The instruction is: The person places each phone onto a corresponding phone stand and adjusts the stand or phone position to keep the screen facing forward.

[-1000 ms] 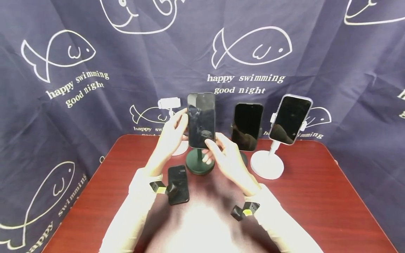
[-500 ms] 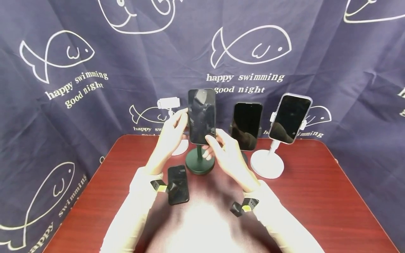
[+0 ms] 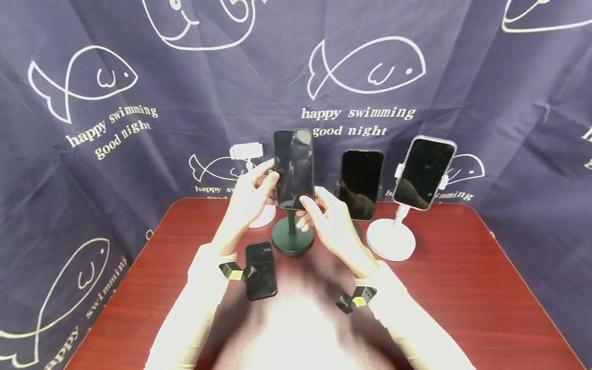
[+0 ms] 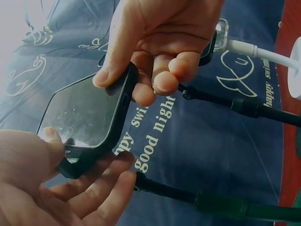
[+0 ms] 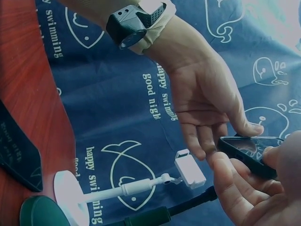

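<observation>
Backdrop cloth, dark blue with white fish and lettering, spans the upper frame. Red tabletop occupies the lower half. Four stands noted: a white stand at right; a dark stand right of centre; a green stand at centre; a second white stand left of centre. Left hand, left of centre: grip pinched on the held phone's left edge. Right hand, right of centre: grip pinched on its lower right corner. Held phone: mid-frame, upright, before the green stand; contact with it cannot be determined. Remaining phones: a tilted phone clamped at right, an upright phone on the dark stand, a flat phone lying lower centre-left.
</observation>
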The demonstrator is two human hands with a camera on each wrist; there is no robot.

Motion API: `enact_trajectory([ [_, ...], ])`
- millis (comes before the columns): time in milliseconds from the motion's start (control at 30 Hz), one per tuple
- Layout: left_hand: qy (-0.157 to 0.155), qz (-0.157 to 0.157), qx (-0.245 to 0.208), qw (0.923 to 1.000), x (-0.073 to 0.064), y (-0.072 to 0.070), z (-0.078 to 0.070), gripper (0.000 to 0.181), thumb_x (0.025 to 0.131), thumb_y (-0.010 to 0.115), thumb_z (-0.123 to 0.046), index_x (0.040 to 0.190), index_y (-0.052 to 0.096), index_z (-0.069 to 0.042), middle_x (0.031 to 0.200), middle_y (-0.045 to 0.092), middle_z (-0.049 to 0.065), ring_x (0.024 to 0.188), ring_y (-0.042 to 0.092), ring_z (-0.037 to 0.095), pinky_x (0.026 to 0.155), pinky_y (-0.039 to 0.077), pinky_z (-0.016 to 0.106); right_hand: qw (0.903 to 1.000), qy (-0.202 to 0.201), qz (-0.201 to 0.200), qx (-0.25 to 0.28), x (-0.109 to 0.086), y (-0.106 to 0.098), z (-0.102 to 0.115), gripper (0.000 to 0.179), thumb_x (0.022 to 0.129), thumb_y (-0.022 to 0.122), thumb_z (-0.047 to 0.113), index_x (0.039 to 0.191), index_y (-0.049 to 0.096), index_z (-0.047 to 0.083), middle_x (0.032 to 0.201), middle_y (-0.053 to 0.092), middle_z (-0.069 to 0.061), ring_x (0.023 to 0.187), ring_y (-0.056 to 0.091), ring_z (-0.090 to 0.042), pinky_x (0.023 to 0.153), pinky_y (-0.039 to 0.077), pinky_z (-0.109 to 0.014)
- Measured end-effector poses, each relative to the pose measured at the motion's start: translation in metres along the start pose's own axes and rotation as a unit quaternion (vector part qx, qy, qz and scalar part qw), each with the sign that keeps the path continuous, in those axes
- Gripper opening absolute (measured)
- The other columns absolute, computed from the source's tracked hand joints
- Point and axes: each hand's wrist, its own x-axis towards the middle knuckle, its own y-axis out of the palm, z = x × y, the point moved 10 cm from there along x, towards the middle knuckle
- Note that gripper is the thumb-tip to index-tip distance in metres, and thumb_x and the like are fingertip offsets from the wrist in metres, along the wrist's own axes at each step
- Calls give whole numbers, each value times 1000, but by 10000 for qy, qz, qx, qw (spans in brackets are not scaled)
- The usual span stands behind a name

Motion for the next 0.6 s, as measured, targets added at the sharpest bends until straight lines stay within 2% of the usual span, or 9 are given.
enact_trajectory([
  [133, 39, 46, 188, 9998, 0, -1, -2, 50, 104, 63, -23, 150, 52, -6, 98, 73, 26, 71, 73, 12, 69, 63, 34, 10000, -1, -31, -11, 1, 1, 0, 32, 106, 60, 29, 90, 48, 4, 80, 75, -16, 63, 73, -35, 61, 61, -44],
  [267, 61, 39, 379, 9993, 0, -2, -5, 51, 103, 65, -23, 149, 53, -5, 93, 73, 23, 69, 74, 14, 69, 63, 33, 9999, 26, -3, 128, 2, 2, -1, 23, 105, 60, 29, 104, 59, 6, 81, 75, -16, 65, 72, -41, 60, 61, -42],
  [367, 126, 45, 501, 9987, 0, -2, -8, 49, 102, 65, -24, 147, 55, -6, 93, 74, 23, 69, 75, 17, 68, 62, 32, 9997, 12, 17, 236, 3, 4, -1, 23, 105, 61, 29, 116, 63, 9, 83, 75, -17, 65, 72, -38, 60, 61, -42],
  [500, 172, 67, 497, 9986, 1, -1, -7, 48, 102, 65, -23, 146, 56, -7, 93, 74, 24, 67, 75, 16, 67, 62, 33, 9997, -34, -17, 260, 5, 4, -1, 23, 105, 61, 29, 118, 64, 10, 84, 74, -19, 63, 72, -33, 59, 61, -40],
  [600, 209, 108, 402, 9989, 1, 0, -7, 47, 102, 65, -22, 146, 56, -7, 93, 74, 25, 65, 74, 15, 65, 63, 35, 9996, -25, -43, 261, 7, 3, -1, 23, 105, 61, 29, 117, 64, 9, 84, 74, -22, 64, 72, -35, 59, 61, -39],
])
